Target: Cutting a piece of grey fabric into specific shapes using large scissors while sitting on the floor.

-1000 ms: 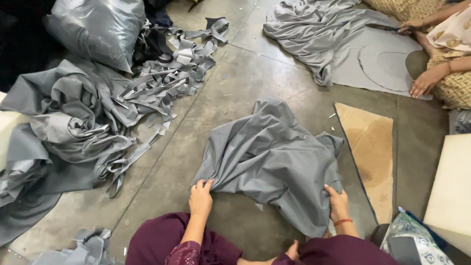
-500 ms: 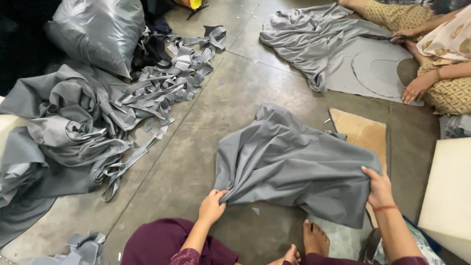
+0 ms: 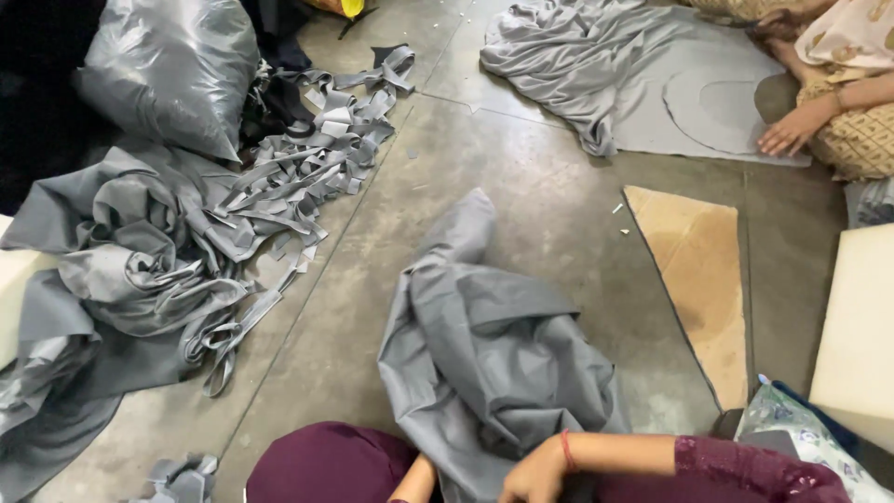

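Observation:
A crumpled grey cloth (image 3: 494, 354) lies bunched on the concrete floor right in front of my knees. My right hand (image 3: 533, 477), with a red thread at the wrist, curls around the cloth's near edge at the bottom of the head view. Only the wrist of my left hand (image 3: 416, 479) shows; it goes under the cloth's near left edge and the fingers are hidden. My maroon-clad knee (image 3: 326, 461) is just left of it.
A heap of grey cloth and cut strips (image 3: 158, 270) fills the left, with a grey plastic sack (image 3: 172, 74) behind. A cardboard piece (image 3: 694, 279) and a white foam block (image 3: 857, 326) lie right. Another person's hand (image 3: 787, 135) rests on spread grey cloth (image 3: 643, 84) at the far right.
The grey cloth was spread wide between my hands; now it is gathered into a bunch and pulled toward me. My right hand swung in from the right to the near edge.

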